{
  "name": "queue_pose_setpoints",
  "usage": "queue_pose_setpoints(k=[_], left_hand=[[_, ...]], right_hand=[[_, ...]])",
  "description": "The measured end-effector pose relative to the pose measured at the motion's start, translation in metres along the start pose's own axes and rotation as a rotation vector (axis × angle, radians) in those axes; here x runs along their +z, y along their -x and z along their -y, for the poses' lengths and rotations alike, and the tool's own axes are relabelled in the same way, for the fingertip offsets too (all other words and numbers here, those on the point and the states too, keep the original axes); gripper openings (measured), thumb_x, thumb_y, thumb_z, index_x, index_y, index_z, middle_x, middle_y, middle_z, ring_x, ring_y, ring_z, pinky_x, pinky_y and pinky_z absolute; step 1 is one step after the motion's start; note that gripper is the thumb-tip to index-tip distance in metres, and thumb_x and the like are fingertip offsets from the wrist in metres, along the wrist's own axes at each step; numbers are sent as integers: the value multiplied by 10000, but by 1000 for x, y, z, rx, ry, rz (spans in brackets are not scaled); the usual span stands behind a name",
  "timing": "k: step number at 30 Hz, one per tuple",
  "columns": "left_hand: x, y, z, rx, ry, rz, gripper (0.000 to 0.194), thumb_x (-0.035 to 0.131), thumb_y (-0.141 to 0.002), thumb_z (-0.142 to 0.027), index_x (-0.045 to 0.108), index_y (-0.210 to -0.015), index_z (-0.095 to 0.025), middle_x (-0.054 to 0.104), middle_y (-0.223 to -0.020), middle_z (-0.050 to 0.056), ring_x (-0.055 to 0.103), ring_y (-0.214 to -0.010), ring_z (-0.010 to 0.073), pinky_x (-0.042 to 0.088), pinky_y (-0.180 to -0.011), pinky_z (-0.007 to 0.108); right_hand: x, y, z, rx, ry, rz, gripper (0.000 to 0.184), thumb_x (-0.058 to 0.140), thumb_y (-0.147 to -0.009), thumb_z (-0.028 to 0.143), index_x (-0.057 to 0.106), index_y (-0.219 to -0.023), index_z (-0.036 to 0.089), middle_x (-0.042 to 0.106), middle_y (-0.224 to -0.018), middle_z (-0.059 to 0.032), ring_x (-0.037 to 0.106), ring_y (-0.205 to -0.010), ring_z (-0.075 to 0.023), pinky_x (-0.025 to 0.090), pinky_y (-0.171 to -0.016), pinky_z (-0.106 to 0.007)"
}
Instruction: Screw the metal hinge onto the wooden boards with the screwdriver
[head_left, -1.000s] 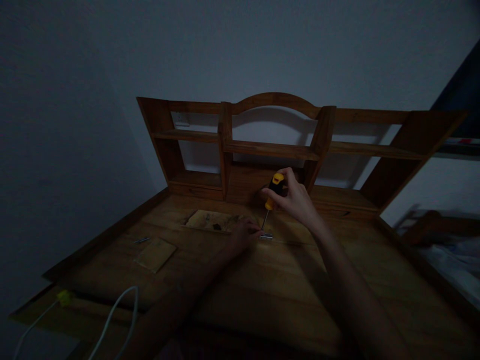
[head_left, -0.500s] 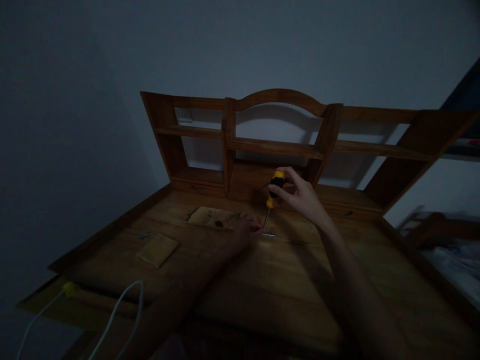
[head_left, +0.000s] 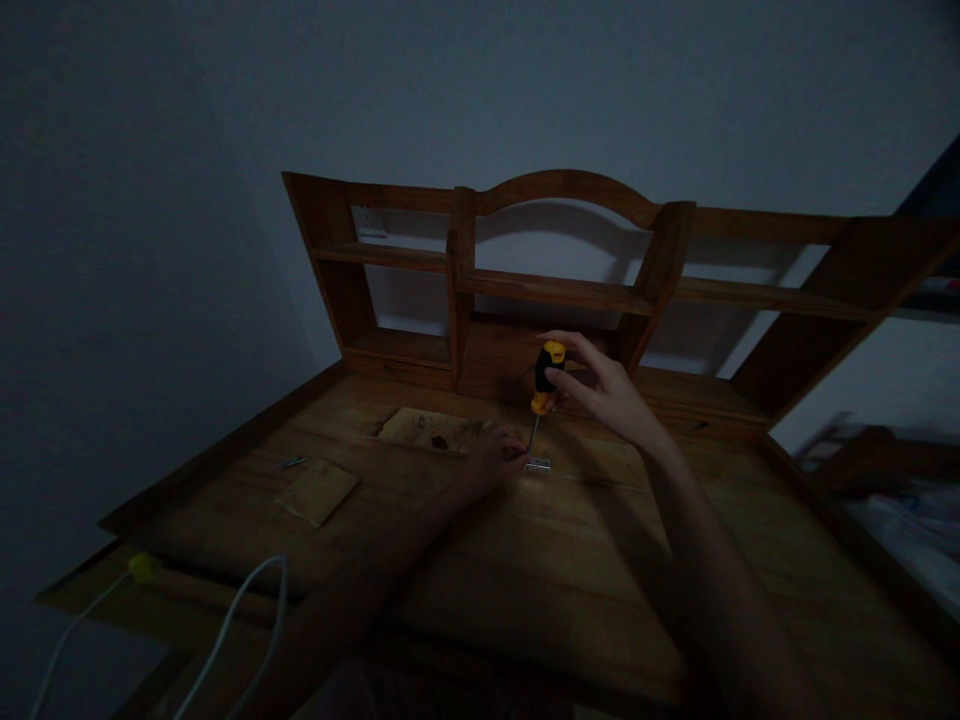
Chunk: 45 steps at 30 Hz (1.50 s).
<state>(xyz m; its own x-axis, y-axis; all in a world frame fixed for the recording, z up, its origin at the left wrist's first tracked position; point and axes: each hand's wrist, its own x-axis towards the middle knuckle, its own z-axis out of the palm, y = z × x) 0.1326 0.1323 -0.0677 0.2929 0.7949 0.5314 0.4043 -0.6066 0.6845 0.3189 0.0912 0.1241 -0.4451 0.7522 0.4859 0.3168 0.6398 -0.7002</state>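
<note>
A yellow and black screwdriver [head_left: 545, 375] stands nearly upright on a wooden desk [head_left: 570, 560], its tip on a small metal fitting [head_left: 538, 465]. My right hand [head_left: 600, 390] pinches its handle from the right with fingertips. Just left of the tip, my left hand [head_left: 491, 462] rests on the desk with fingers curled at the fitting. What those fingers grip is too dark to make out. A pale rectangular recess [head_left: 431, 430] lies in the desk surface behind my left hand.
A wooden hutch with shelves [head_left: 555, 290] stands at the desk's back against the wall. A loose thin wooden square [head_left: 316, 491] and a small screw [head_left: 291, 462] lie at the left. A white cable [head_left: 232, 625] hangs at the near left edge.
My right hand's fingers have shifted round the screwdriver handle, which stays upright on the fitting. My left hand stays put. The view has shifted slightly.
</note>
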Motion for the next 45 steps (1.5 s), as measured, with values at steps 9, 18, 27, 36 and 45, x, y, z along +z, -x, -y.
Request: queue_pose_setpoints(k=[9, 18, 27, 36, 45], left_hand=[[-23, -10, -7, -134, 113, 157, 263, 541, -931, -351, 705, -1042, -178, 655, -1075, 50, 591, -1024, 172, 447, -944, 301], [-22, -27, -27, -89, 531, 196, 327, 654, -873, -408, 635, -1078, -154, 618, -1114, 74, 606, -1052, 176, 489, -929, 287], [-17, -20, -30, -48, 399, -20, 279, 628, -898, -419, 680, -1008, -167, 634, -1094, 74, 596, -1063, 177, 463, -984, 317], [-29, -19, -15, -323, 426, -139, 535, 364, -978, -565, 713, -977, -159, 672, -1057, 64, 595, -1049, 212, 411, -1019, 344], [-26, -17, -11, -336, 376, -171, 481, 409, -945, -529, 714, -950, -156, 672, -998, 54, 595, -1003, 197, 423, -958, 297]], right_hand=[[14, -22, -21, -54, 328, -345, 542, 689, -824, 573, 425, -1129, 212, 595, -949, -47, 598, -763, -197, 470, -681, -308], [9, -19, -1, -53, 329, -83, 407, 537, -957, 463, 489, -1324, 294, 616, -910, -18, 601, -716, -182, 460, -688, -294], [6, -25, -6, -127, 306, -86, 422, 552, -964, 408, 517, -1370, 299, 629, -1104, -18, 595, -759, -165, 474, -738, -303], [13, -28, -12, -248, 378, -163, 376, 551, -977, 397, 517, -1301, 211, 593, -1208, -46, 579, -1047, -188, 436, -890, -291], [14, -30, -14, -223, 421, -267, 301, 564, -961, 432, 522, -1118, 179, 617, -979, -34, 573, -782, -149, 408, -710, -258]])
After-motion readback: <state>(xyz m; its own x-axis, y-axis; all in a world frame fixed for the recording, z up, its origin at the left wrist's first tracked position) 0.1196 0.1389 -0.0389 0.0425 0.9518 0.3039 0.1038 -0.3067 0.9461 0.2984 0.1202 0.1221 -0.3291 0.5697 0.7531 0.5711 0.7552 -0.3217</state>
